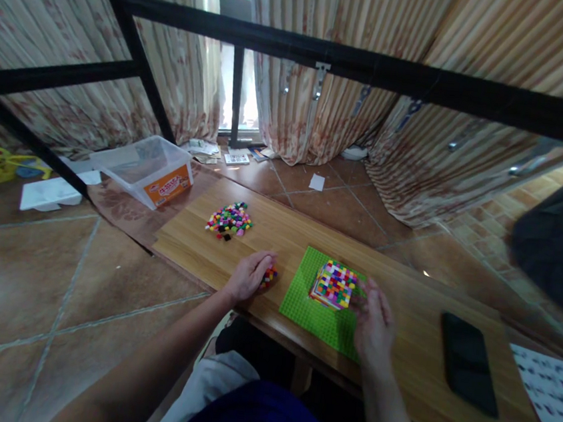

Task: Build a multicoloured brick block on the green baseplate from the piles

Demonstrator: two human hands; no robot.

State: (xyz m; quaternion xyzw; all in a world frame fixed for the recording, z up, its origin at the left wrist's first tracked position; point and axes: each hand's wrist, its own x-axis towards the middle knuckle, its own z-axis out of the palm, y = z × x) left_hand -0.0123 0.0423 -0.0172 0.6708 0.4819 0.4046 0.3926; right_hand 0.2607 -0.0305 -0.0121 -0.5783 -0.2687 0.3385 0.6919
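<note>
A block built of small multicoloured building bricks stands on a green studded baseplate. My right hand is over the baseplate's right edge, just beside the block; its fingers look slightly blurred, loosely apart, with nothing visible in them. To the left of the baseplate, my left hand rests on the table with curled fingers. It is against a small heap of bricks, partly hidden by the fingers. Whatever the left fingertips hold cannot be made out. A larger pile of loose bricks lies farther back on the left.
The wooden table carries a black phone-like slab at right, near a printed sheet. A clear plastic bin with an orange label stands beyond the left end. A black metal frame crosses before curtains.
</note>
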